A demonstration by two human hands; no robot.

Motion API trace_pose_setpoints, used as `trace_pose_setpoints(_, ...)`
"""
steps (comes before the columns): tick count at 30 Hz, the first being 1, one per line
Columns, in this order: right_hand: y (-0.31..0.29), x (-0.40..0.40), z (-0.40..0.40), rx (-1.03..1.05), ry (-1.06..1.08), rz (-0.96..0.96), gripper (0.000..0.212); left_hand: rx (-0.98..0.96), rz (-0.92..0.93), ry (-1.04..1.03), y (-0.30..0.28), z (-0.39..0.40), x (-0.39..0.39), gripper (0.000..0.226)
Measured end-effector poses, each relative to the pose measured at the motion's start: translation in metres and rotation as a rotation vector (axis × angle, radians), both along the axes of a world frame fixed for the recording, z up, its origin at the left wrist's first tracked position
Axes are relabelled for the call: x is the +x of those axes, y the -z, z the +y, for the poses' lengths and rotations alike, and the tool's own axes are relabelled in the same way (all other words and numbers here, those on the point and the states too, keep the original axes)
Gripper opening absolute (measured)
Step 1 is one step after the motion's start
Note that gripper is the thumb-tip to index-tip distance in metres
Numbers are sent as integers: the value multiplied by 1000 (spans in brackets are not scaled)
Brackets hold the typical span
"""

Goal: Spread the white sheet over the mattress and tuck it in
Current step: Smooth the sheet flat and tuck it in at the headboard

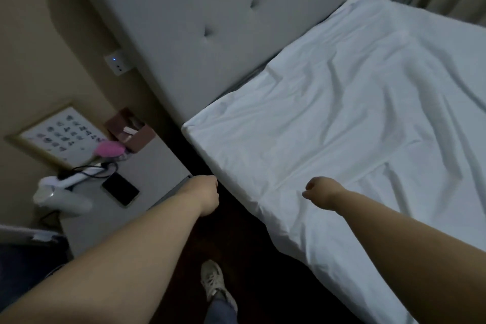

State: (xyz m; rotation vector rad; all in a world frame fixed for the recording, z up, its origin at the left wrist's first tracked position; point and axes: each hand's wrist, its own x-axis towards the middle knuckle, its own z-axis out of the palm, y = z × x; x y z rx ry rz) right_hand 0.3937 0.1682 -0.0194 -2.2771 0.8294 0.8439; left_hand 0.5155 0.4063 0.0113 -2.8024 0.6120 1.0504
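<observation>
Both fists curled, empty: left hand (pixel 209 196) beside mattress edge, right hand (pixel 319 192) above wrinkled white sheet (pixel 342 118), which ran lengthwise from tufted grey headboard (pixel 210 21).

White sheet (pixel 342 126): matt woven cloth, creased; headboard (pixel 210 8): grey tufted fabric, matt; nightstand (pixel 157 166): smooth matt grey top; phone (pixel 121 189) at its front edge: glossy black glass; box (pixel 131 131) at its back edge: matt brown card.
</observation>
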Motion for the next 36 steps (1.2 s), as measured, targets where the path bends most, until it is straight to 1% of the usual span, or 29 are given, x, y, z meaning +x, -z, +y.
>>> trace_pose_setpoints(2, 15, 28, 9, 4, 80, 58, 39, 11, -4, 51, 17, -4, 47, 33)
trace_pose_setpoints(5, 53, 76, 18, 21, 170, 133, 40, 26, -23, 70, 48, -8, 123, 35)
trace_pose_setpoints(8, 86, 101, 21, 22, 239, 173, 29, 81, -23, 97, 78, -18, 174, 33)
trace_pose_setpoints(11, 126, 128, 21, 32, 336, 236, 45, 114, -14, 145, 115, -36, 221, 33)
trace_pose_setpoints(15, 159, 148, 28, 86, 464, 337, 44, 111, 32, 155, 166, -54, 266, 42)
trace_pose_setpoints(16, 169, 150, 31, 88, 504, 365, 48, 118, 44, 168, 182, -56, 277, 43)
trace_pose_setpoints(19, 198, 151, 45, 70, 672, 415, 56, 121, 19, 201, 221, -65, 311, 47)
trace_pose_setpoints(22, 233, 155, 70, 1, 795, 410, 52, 127, -14, 182, 263, -55, 342, 49)
trace_pose_setpoints(23, 237, 154, 75, -45, 811, 394, 48, 102, -49, 181, 269, -53, 349, 48)
trace_pose_setpoints(26, 246, 155, 90, -169, 868, 320, 39, 21, -180, 252, 283, -43, 368, 34)
trace_pose_setpoints(28, 243, 160, 99, -198, 877, 275, 32, -20, -235, 298, 284, -32, 378, 28)
trace_pose_setpoints(30, 234, 169, 111, -175, 853, 220, 26, -72, -271, 280, 280, -16, 387, 25)
trace_pose_setpoints(32, 223, 183, 125, -125, 783, 179, 32, -89, -298, 249, 270, 7, 395, 26)
trace_pose_setpoints(34, 210, 198, 148, -24, 718, 152, 33, -43, -337, 292, 254, 38, 403, 28)
trace_pose_setpoints(36, 206, 210, 171, 88, 653, 185, 31, 34, -366, 340, 246, 65, 411, 31)
